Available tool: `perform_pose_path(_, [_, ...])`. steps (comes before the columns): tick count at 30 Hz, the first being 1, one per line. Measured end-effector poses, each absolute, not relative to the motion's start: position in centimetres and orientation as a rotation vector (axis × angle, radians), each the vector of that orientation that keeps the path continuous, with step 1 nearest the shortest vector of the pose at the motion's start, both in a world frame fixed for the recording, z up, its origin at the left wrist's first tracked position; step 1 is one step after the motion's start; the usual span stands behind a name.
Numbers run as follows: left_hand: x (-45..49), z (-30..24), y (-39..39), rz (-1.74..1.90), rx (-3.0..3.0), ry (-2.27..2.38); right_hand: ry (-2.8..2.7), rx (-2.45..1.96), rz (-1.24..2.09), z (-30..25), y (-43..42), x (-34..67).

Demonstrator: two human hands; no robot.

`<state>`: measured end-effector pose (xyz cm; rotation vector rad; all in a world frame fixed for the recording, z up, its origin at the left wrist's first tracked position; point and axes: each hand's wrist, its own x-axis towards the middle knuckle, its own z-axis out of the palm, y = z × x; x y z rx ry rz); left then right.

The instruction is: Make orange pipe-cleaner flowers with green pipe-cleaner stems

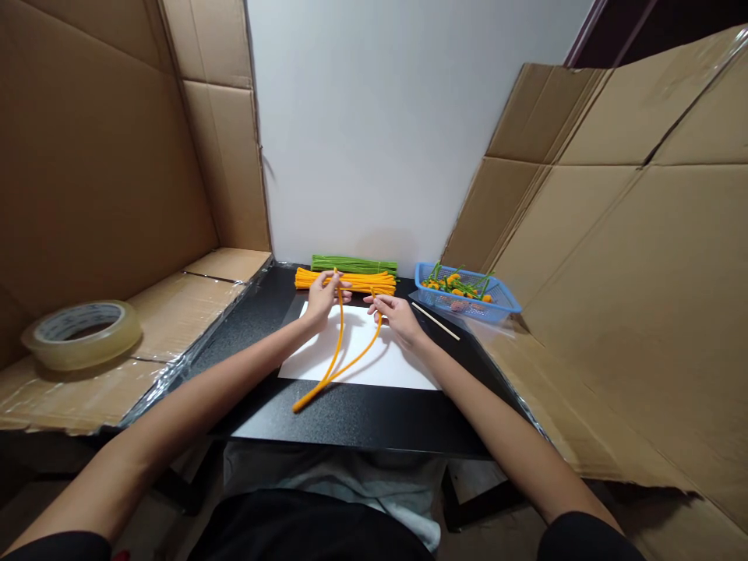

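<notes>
My left hand [325, 296] is closed on the far end of an orange pipe cleaner [339, 343]. My right hand [397, 315] pinches the far end of a second orange pipe cleaner [363, 352]. Both stems run toward me over a white sheet of paper [403, 366] and meet near its front edge, ending on the black table [351, 417]. Just beyond my hands lies a bundle of orange pipe cleaners [365, 280], with a bundle of green pipe cleaners [354, 265] behind it.
A blue basket [496, 300] holding small orange and green pieces stands at the back right. A thin wooden stick [435, 321] lies beside it. A roll of clear tape [82, 333] rests on cardboard at the left. Cardboard walls enclose both sides.
</notes>
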<state>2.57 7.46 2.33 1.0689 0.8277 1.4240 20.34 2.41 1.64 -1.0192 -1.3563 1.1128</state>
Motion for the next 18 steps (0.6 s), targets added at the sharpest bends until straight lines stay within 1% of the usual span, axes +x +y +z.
perform_pose_path(2, [1.5, 3.3, 8.0, 1.572, 1.16, 0.893, -1.383, -0.996, 1.111, 1.8, 2.5, 20.5])
perform_pose_path(5, [0.0, 4.8, 8.1, 1.906, 1.411, 0.912, -1.41, -0.966, 1.11, 2.0, 2.7, 20.7])
perform_pose_path(6, [-0.3, 5.2, 7.8, 1.936, 1.506, 0.892, -1.407, -0.96, 1.105, 2.0, 2.8, 20.7])
perform_pose_path(8, [-0.5, 5.7, 7.0, 1.868, 1.689, 0.864, -1.396, -0.947, 1.089, 2.2, 2.8, 20.7])
perform_pose_path(10, [0.0, 5.8, 6.1, 1.721, 1.828, 0.822, -1.385, -0.936, 1.059, 2.4, 2.6, 20.5])
perform_pose_path(13, [1.3, 5.3, 4.9, 1.544, 1.89, 0.739, -1.383, -0.932, 0.999, 2.8, 2.1, 20.1])
perform_pose_path(18, [2.7, 4.4, 4.0, 1.509, 1.932, 0.737, -1.373, -0.888, 0.967, 3.3, 1.2, 19.1])
